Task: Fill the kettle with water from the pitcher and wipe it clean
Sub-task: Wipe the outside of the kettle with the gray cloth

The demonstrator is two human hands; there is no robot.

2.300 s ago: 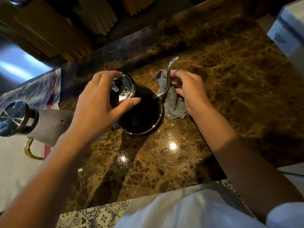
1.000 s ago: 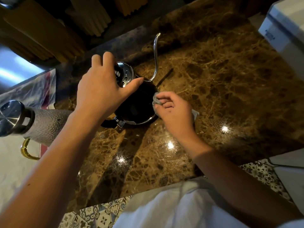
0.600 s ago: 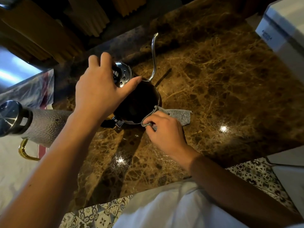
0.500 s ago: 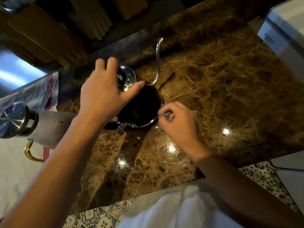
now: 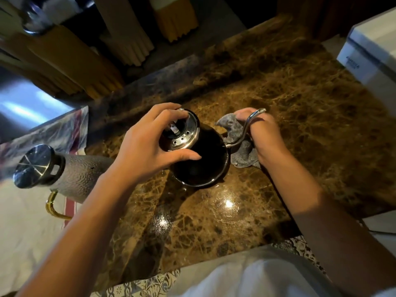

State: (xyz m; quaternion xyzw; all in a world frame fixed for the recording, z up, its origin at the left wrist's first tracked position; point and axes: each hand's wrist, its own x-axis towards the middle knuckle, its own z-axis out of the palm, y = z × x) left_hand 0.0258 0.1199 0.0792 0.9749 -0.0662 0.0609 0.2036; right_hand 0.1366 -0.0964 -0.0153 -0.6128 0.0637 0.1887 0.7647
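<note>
Black kettle (image 5: 205,159) is sitting on the brown marble table (image 5: 289,116), between the two hands. Left hand (image 5: 147,146) is gripping the kettle's top, fingers curling over the perforated steel lid (image 5: 182,133) and thumb lying across the dark body just below it. Right hand (image 5: 263,133) is clenching a grey cloth (image 5: 235,133), bunching it round the thin gooseneck spout (image 5: 246,127); the spout's tip is poking out above the knuckles, and the cloth's loose end is trailing onto the table just beside the kettle's base, under the right wrist. Whether the cloth is wrapping the spout fully, cannot tell. Pitcher (image 5: 79,174) is standing well to the outer side of the left forearm, on a white cloth (image 5: 25,221) with a red stripe, its steel cap (image 5: 34,166) fitted on and its gold handle (image 5: 53,206) pointing toward the person. A white box (image 5: 372,46) is sitting beyond the right hand, at the table's far edge. Yellow gloves (image 5: 85,67) are hanging beyond the left hand. Person's white top (image 5: 246,277) is showing at the near edge.
</note>
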